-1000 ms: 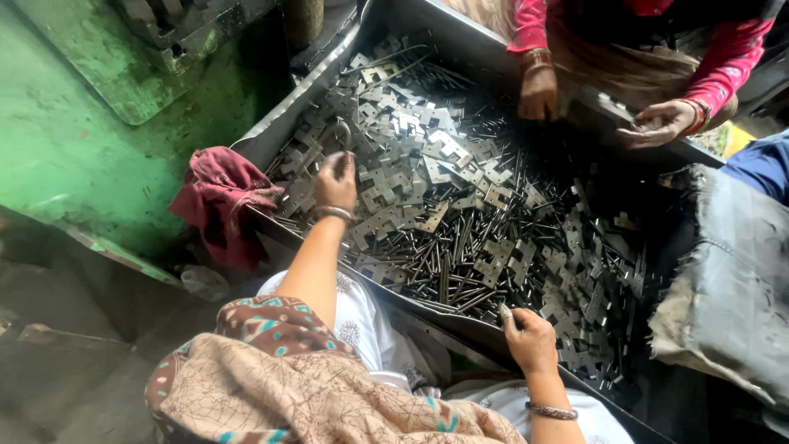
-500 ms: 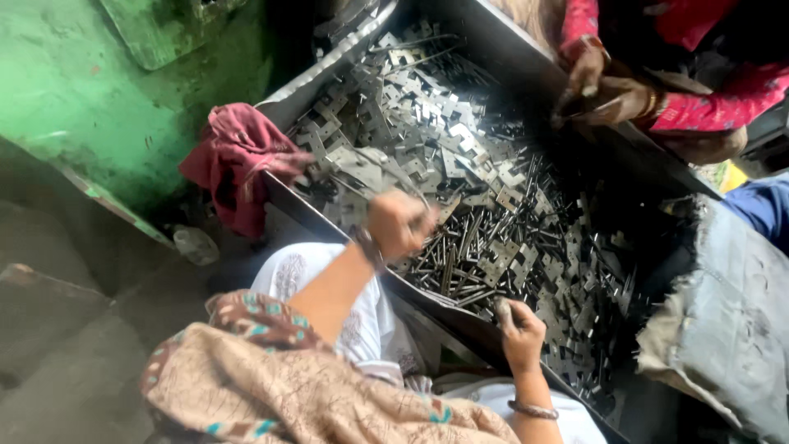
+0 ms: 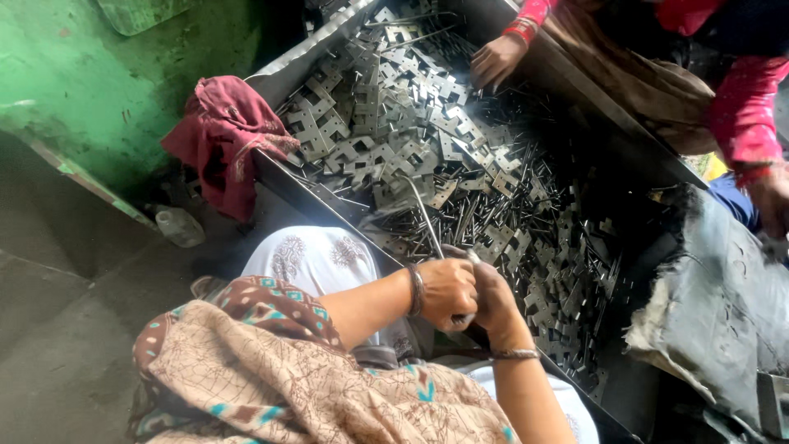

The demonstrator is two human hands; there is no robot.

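Both hands, left [image 3: 446, 293] and right [image 3: 496, 298], are closing together on a thin rod [image 3: 424, 215], with the tray [image 3: 283, 177] still holding heaps of plates [image 3: 386, 123] unsorted.

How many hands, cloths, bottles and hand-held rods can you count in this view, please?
Wearer's hands, left hand and right hand: 2
Co-worker's hands: 2
Metal rod held: 1
Red cloth: 1
Plastic bottle: 1
Total: 7

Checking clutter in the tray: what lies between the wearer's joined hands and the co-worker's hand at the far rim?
Head view: heaped flat metal brackets and thin rods fill the stretch; no bare tray floor shows.
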